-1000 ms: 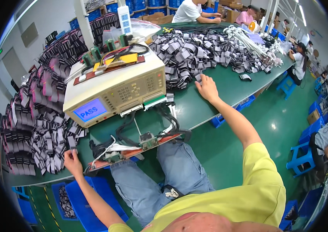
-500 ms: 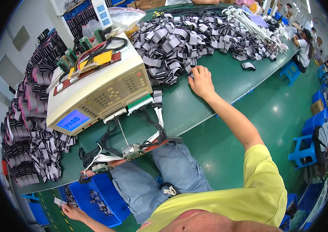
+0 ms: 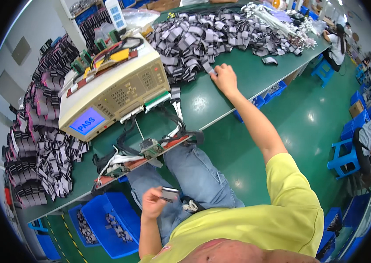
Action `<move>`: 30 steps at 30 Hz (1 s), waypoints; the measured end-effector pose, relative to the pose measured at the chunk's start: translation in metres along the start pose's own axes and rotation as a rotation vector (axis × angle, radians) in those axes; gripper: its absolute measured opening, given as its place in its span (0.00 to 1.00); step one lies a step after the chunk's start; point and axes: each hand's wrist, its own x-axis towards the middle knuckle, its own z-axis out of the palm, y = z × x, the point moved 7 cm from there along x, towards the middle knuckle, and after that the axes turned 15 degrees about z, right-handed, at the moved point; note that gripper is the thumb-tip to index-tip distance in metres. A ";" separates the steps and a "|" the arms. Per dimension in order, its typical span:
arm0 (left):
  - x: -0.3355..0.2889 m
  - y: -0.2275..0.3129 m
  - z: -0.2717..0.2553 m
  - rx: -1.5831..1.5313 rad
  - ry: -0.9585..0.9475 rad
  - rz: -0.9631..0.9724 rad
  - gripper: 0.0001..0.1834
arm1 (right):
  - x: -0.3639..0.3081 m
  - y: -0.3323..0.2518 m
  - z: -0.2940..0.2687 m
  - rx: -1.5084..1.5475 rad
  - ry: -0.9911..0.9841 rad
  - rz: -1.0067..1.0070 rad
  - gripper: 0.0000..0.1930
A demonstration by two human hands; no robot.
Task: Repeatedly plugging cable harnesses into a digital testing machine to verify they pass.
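My left hand (image 3: 151,203) is raised over my lap, its fingers closed on a short grey ribbon cable (image 3: 168,194) with black connectors. On the green table, my right hand (image 3: 225,79) reaches to the edge of a large pile of similar ribbon cables (image 3: 194,37). Its fingers pinch the end of another grey ribbon cable (image 3: 208,67) lying against the pile. A beige tester (image 3: 122,94) with a lit blue screen stands left of this hand. Below it, a test fixture (image 3: 150,147) with black and white wires sits at the table's front edge.
An open blue bin (image 3: 106,245) holding some cables is at the lower left. Stacked ribbon cables (image 3: 25,175) line the table's left side. White cables (image 3: 264,19) lie beyond the pile. A blue stool (image 3: 343,160) and other people are off to the right.
My left hand has come up from beside the blue bin to over my lap, with a ribbon cable in it. The right hand's cable now shows more plainly. The view has shifted slightly.
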 end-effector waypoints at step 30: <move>-0.006 -0.016 -0.057 0.160 0.139 -0.221 0.09 | -0.348 -0.170 -0.064 1.203 -1.287 0.402 0.14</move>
